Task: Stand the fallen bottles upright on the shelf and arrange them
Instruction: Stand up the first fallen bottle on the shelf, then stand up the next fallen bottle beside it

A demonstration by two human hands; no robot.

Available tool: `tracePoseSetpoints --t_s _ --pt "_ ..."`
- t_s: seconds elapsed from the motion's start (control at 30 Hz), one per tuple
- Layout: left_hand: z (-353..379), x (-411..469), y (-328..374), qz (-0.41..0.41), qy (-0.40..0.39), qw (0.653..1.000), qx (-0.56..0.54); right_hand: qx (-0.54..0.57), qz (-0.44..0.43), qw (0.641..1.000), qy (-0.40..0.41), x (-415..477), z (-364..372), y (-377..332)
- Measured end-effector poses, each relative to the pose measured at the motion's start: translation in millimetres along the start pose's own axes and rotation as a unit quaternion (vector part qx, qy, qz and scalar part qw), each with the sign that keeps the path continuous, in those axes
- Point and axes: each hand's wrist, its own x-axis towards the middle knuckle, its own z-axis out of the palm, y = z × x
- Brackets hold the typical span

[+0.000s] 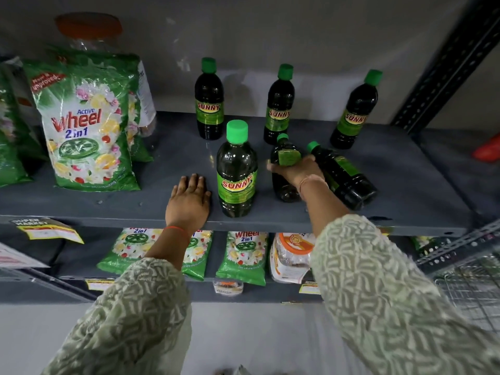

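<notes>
From the head view, a grey metal shelf (167, 169) with a smooth, slightly dusty deck runs across a pale wall, carried on a black perforated upright (443, 69) at the far right; a lower shelf (67, 269) sits beneath it. Six dark, green-capped plastic bottles are on the upper deck. Four stand upright: the front bottle (236, 171) just between the two hands, and, well beyond the fingers along the back, the back left bottle (209, 101), the back middle bottle (278, 106) and the back right bottle (355, 112), each with a green and yellow "SUNNY" label. Two lie on their sides with caps pointing to the back: the held fallen bottle (286, 161) and, touching it just to the right of the fingers, the second fallen bottle (343, 177). The right hand (297, 169) has its fingers curled around the body of the held fallen bottle, gripping it. The left hand (189, 198) lies flat on the deck, fingers spread and holding nothing, just beside the front bottle. Well to the left of the fingers stand glossy green detergent bags (86, 123), at least two, in front of a clear jar with an orange lid (89, 25). Both sleeves (378, 288) are pale, patterned cloth.
</notes>
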Motion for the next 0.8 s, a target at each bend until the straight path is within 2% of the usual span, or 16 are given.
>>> tracePoseSetpoints --t_s 0.07,0.17,0.27,0.33,0.47,0.63,0.73,0.8 --pt "1 -1 0 -0.001 0.005 1.0 0.0 0.025 0.0 1.0 -0.01 8 7 -1" --pt "2 -1 1 -0.001 0.011 1.0 0.003 0.101 -0.058 0.99 0.079 7 23 4" --pt "1 -2 1 -0.001 0.02 1.0 0.006 0.227 -0.193 0.94 0.166 -5 38 16" --pt "0 -3 2 0.002 0.024 1.0 0.007 0.248 -0.251 0.92 0.172 -9 43 25" --pt "-2 -2 3 0.004 0.027 1.0 0.012 0.256 -0.238 0.925 0.148 -6 45 32" --pt "0 -2 2 0.0 0.022 1.0 0.014 0.208 -0.201 0.942 0.17 -9 45 32" --pt "0 -2 1 -0.002 0.019 1.0 0.008 0.258 -0.222 0.931 0.13 -10 41 37" --pt "0 -2 1 -0.002 0.023 1.0 0.006 0.241 -0.229 0.934 0.128 -12 42 38"
